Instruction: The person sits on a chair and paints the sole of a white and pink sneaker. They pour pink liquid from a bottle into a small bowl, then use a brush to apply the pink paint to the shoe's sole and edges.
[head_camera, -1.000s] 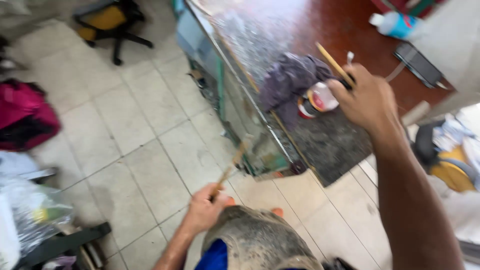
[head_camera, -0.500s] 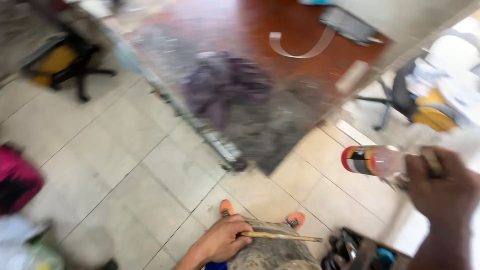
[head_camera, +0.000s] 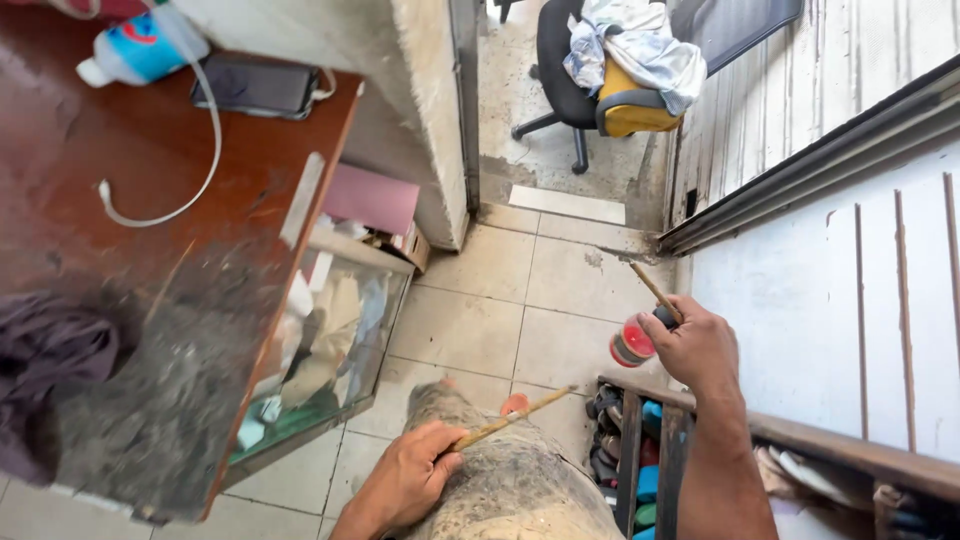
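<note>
So, looking down from the head cam: my left hand (head_camera: 408, 482) sits at about 6 o'clock, resting on my knee, fingers pinched around a thin wooden stick (head_camera: 512, 419) that pokes up toward 2 o'clock over the tiled floor (head_camera: 480, 300). My right hand (head_camera: 697, 347) is over at 4 o'clock, clenched around a small can (head_camera: 632, 343) with a red end facing 9 o'clock, and a second stick (head_camera: 655, 291) juts out of the same fist toward 11. Just below that hand there's a wooden rack (head_camera: 640, 450) with shoes in it. Desk (head_camera: 150, 250) fills the 9 o'clock side, with a phone (head_camera: 255, 87), a white cable (head_camera: 190, 170) and a bottle (head_camera: 140, 48) up top. Office chair (head_camera: 590, 70) with clothes piled on it sits at 12.
</note>
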